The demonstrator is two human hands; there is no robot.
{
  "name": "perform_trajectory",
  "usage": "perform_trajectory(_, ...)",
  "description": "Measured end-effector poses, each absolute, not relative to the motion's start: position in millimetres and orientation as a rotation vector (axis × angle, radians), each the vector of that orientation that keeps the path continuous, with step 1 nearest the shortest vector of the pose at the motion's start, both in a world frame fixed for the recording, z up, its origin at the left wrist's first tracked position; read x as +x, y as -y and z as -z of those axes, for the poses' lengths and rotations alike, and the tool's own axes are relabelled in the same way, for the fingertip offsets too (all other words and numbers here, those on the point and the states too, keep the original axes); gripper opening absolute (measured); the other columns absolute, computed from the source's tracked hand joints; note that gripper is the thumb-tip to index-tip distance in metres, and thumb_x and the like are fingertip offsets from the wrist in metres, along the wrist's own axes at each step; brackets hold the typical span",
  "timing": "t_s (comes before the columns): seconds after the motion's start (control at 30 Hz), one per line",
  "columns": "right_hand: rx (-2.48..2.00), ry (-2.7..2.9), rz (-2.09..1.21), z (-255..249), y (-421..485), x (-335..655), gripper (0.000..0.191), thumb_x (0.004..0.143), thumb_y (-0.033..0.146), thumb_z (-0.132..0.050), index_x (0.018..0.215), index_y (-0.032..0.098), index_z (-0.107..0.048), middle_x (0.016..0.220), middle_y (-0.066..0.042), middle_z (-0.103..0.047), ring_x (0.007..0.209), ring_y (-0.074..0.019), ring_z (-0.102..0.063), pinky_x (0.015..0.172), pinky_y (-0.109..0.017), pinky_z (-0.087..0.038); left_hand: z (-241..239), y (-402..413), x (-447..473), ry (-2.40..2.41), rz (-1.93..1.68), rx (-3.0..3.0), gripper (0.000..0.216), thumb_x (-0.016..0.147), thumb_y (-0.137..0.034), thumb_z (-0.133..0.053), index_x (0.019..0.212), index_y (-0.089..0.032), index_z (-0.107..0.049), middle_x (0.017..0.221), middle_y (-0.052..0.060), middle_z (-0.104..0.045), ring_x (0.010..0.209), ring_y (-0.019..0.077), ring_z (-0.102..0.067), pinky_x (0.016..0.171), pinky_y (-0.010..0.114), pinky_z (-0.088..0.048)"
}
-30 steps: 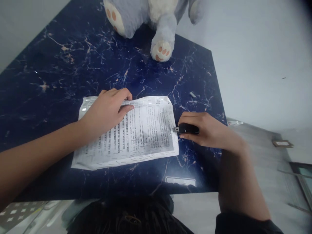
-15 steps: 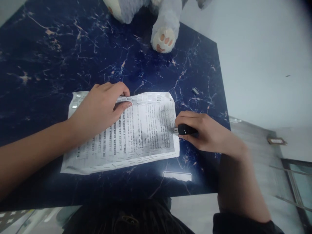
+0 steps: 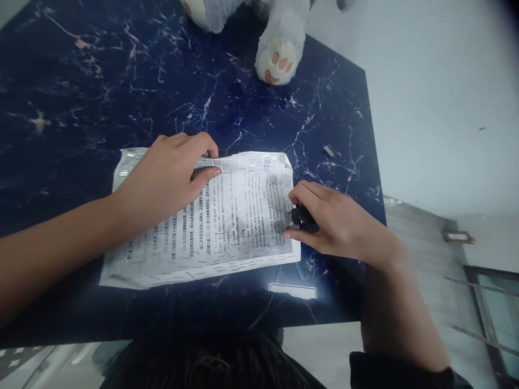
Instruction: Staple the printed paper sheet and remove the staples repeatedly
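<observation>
A printed sheet of paper [image 3: 227,216], dotted with many staples along its edges, lies on the dark blue marbled table [image 3: 101,102]. My left hand [image 3: 172,170] rests over its upper left part, thumb and fingers closed on the top edge. At the sheet's right edge, my right hand [image 3: 338,221] is wrapped around a small black stapler [image 3: 302,217]. The stapler's metal front meets the paper's right margin; most of its body is hidden in the hand.
Beyond the paper, the legs of a plush toy [image 3: 279,59] rest on the table's far side. A short strip of staples, by its look [image 3: 328,151], lies to the upper right. The table's right edge drops to a grey floor [image 3: 425,232].
My right hand has shifted slightly left and opened its grip a little, the thumb now further over the paper's edge. The left hand stays on the sheet; the view has shifted slightly.
</observation>
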State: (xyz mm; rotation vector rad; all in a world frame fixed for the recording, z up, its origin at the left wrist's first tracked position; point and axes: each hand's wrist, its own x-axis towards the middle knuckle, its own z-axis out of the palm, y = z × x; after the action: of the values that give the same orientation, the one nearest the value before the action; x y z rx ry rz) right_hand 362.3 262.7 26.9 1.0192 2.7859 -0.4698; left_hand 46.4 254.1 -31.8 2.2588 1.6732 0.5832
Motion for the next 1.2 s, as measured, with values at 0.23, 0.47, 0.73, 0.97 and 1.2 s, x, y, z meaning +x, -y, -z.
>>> perform_trajectory(0.23, 1.146, -2.811, 0.129, -5.8, -253.0, 344.5, 0.057, 0.093, 0.077, -0.055, 0.103, 0.020, -0.055, 0.097, -0.012, -0.063, 0.086, -0.0274, -0.057, 0.071, -0.037, -0.039, 29.4, -253.4, 48.1, -1.675, -0.532, 2.215, 0.016, 0.102, -0.028, -0.056, 0.116, -0.020, -0.060, 0.105, 0.001, -0.067, 0.104, 0.0222, -0.062, 0.109, 0.045, -0.044)
perform_trajectory(0.47, 1.042, -2.787, 0.675, -16.7, -270.7, 365.1, 0.054, 0.090, 0.070, -0.065, 0.107, 0.020, -0.055, 0.096, -0.006, -0.062, 0.079, -0.0208, -0.055, 0.066, -0.033, -0.039, 34.1, -257.3, 46.4, -1.640, -0.562, 2.267, 0.017, 0.098, -0.028, -0.059, 0.114, -0.023, -0.061, 0.114, 0.006, -0.068, 0.111, 0.0287, -0.061, 0.105, 0.048, -0.045)
perform_trajectory(0.73, 1.017, -2.820, 0.892, -36.5, -310.0, 427.3, 0.032, 0.094, 0.050, -0.069, 0.087, 0.021, -0.056, 0.084, 0.001, -0.056, 0.073, -0.0149, -0.051, 0.067, -0.030, -0.038, 37.1, -256.2, 46.1, -1.525, -0.598, 2.365, 0.019, 0.097, -0.032, -0.060, 0.113, -0.022, -0.065, 0.122, 0.008, -0.064, 0.117, 0.0307, -0.054, 0.108, 0.050, -0.038)
perform_trajectory(0.97, 1.276, -3.128, 0.871, -32.1, -265.5, 343.2, 0.029, 0.094, 0.043, -0.068, 0.086, 0.020, -0.053, 0.084, 0.001, -0.055, 0.073, -0.0139, -0.049, 0.066, -0.029, -0.035, 37.5, -253.3, 48.1, -1.475, -0.559, 2.501, 0.016, 0.098, -0.034, -0.062, 0.108, -0.023, -0.067, 0.119, 0.007, -0.067, 0.109, 0.0290, -0.056, 0.097, 0.047, -0.041)
perform_trajectory(1.2, 1.048, -3.084, 0.921, 1.0, -237.6, 286.5, 0.032, 0.086, 0.038, -0.076, 0.083, 0.021, -0.049, 0.086, 0.000, -0.053, 0.077, -0.0159, -0.050, 0.070, -0.030, -0.037, 30.6, -259.1, 38.9, -1.525, -0.837, 2.245, 0.025, 0.106, -0.026, -0.037, 0.110, -0.022, -0.062, 0.112, 0.007, -0.066, 0.105, 0.0243, -0.062, 0.095, 0.042, -0.047)
